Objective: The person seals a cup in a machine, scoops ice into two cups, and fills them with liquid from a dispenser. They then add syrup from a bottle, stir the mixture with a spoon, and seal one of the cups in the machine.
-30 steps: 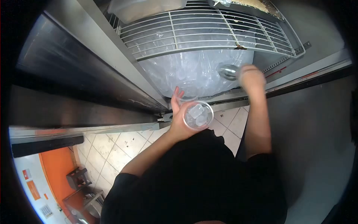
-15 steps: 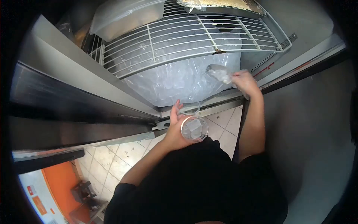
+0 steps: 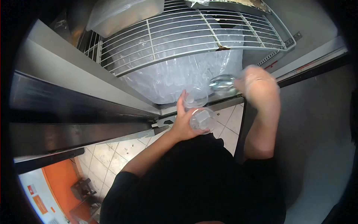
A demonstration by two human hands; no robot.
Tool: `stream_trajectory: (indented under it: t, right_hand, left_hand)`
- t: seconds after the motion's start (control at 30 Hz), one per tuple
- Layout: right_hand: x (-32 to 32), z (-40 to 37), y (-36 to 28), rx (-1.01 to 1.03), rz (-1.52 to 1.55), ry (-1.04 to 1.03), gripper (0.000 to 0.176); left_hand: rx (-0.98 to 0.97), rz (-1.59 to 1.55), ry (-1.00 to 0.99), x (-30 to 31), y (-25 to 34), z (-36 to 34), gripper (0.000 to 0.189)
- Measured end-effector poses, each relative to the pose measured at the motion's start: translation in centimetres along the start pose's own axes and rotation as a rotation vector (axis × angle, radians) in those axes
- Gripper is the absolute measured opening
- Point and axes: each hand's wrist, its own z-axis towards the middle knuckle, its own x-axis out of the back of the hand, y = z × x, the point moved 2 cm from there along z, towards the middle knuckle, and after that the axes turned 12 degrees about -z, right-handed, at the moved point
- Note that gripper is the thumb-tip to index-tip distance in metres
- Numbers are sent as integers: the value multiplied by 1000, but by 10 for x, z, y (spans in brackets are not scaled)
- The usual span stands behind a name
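Note:
My left hand [image 3: 182, 126] is wrapped round two clear plastic cups, side by side. The nearer cup [image 3: 203, 120] has ice pieces in it. Beyond it, the farther cup [image 3: 197, 98] shows some ice at its left side. In my right hand [image 3: 259, 84], which is blurred and seems to wear a thin clear glove, is a shiny metal scoop [image 3: 222, 85]. The scoop is tipped, with its bowl just right of the farther cup's rim. Behind the cups lies a big clear bag of ice [image 3: 164, 84] in the fridge.
Above the ice bag runs a white wire shelf [image 3: 179, 56] with a rusty spot at its front. On it stand a translucent plastic tub [image 3: 126, 16] and a metal tray [image 3: 242, 6]. Fridge doors flank me left and right; the floor is tiled [image 3: 130, 149].
The scoop has come from over the ice bag, carrying ice, down towards the farther cup and tipped over. My left hand with the cups has moved slightly up and right.

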Motion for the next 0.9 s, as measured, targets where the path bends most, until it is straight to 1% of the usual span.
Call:
stream_trajectory:
  t: [0.03, 0.1, 0.17, 0.2, 0.23, 0.3, 0.37, 0.43, 0.47, 0.53, 0.57, 0.63, 0.67, 0.73, 0.77, 0.83, 0.87, 0.9]
  right_hand:
    - [1, 14, 13, -128, 15, -135, 33]
    - [-9, 46, 26, -139, -52, -234, 31]
    - [-60, 89, 22, -130, -167, -105, 33]
    - [-82, 105, 19, -186, -189, -130, 34]
    - [-62, 90, 5, -206, -253, -144, 35]
    - [-65, 86, 0, -41, -101, -33, 36]
    - [-106, 95, -31, 105, -75, 77, 33]
    - [-123, 102, -72, 139, -117, 109, 28]
    - [-139, 113, -75, 141, -112, 110, 28]
    - [-157, 142, -83, 371, 74, 273, 28]
    - [-158, 144, -80, 365, 82, 271, 28]
    - [-154, 157, -72, 489, 40, 48, 31]
    - [-154, 160, -68, 483, 30, 58, 31]
    - [-168, 153, -69, 597, -87, 66, 35]
    - [-165, 141, -70, 597, -90, 60, 35]
    - [-153, 129, -69, 543, 293, -77, 30]
    - [-159, 133, -69, 545, 293, -79, 30]
    - [-170, 139, -66, 479, 369, -151, 31]
  left_hand:
    - [1, -20, 30, 2, -2, -4, 79]
    - [-11, 8, 47, 8, 1, -10, 79]
    - [-35, 37, 54, 14, 6, -15, 79]
    - [-51, 52, 55, 17, 8, -16, 78]
    - [-71, 70, 64, 20, 9, -15, 78]
    - [-59, 54, 68, 25, 11, -16, 79]
    - [-27, 103, 77, 28, 13, -18, 79]
    - [-26, 103, 72, 29, 9, -18, 79]
    - [-2, 98, 61, 29, 10, -22, 79]
    - [0, 123, 50, 30, 16, -23, 79]
    - [-5, 138, 43, 31, 20, -24, 78]
    - [-4, 115, 49, 32, 18, -28, 78]
    - [11, 85, 64, 30, 16, -27, 78]
    - [22, 99, 72, 27, 14, -27, 78]
    - [33, 122, 71, 27, 15, -27, 77]
    - [22, 81, 60, 27, 15, -25, 76]
    - [20, 40, 42, 27, 15, -26, 76]
    - [24, 38, 41, 27, 14, -26, 76]
